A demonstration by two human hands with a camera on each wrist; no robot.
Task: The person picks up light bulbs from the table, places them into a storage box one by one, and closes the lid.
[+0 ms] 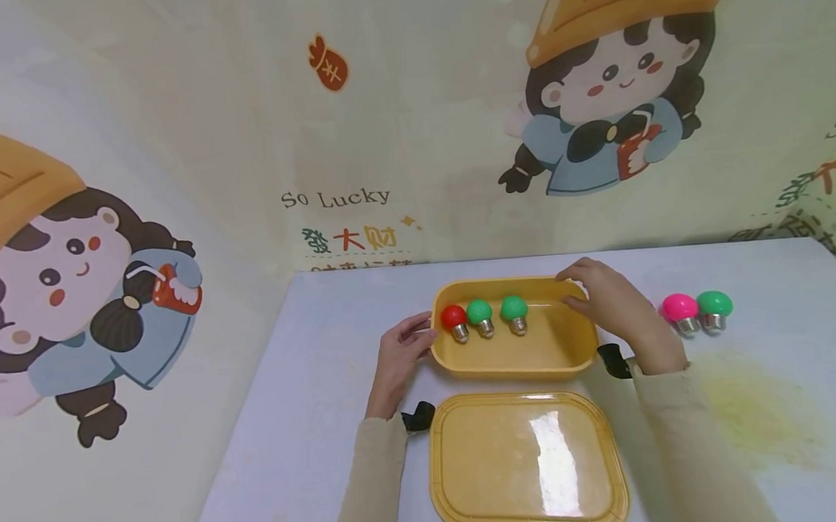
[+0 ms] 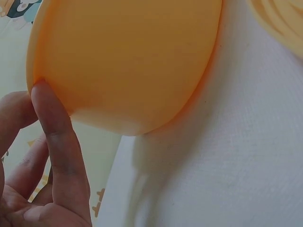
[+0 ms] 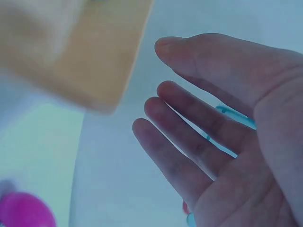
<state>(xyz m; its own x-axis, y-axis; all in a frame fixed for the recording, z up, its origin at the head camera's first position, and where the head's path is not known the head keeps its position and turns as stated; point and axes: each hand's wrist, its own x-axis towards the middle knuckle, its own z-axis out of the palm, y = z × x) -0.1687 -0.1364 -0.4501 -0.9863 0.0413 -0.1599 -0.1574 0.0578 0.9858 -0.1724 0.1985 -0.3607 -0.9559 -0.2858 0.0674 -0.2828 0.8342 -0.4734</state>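
Note:
A yellow plastic box (image 1: 514, 371) stands on the table, holding a red bulb (image 1: 453, 317), a green bulb (image 1: 479, 312) and another green bulb (image 1: 513, 309) in its left half. At its left end my left hand (image 1: 398, 358) pinches the rim, fingertips pressed at the wall; the left wrist view shows this end (image 2: 128, 66) up close. My right hand (image 1: 618, 305) is at the box's back right corner, overlapping the rim in the head view. In the right wrist view its fingers (image 3: 175, 161) are spread and hold nothing, beside the box's blurred corner (image 3: 102, 71).
In front of the box lies a flat yellow lid (image 1: 502, 463) with a raised edge. Right of the right hand are a pink bulb (image 1: 680, 307) and a green bulb (image 1: 714, 304), with more pink partly hidden by the hand. A patterned cloth wall (image 1: 439, 132) rises behind the table.

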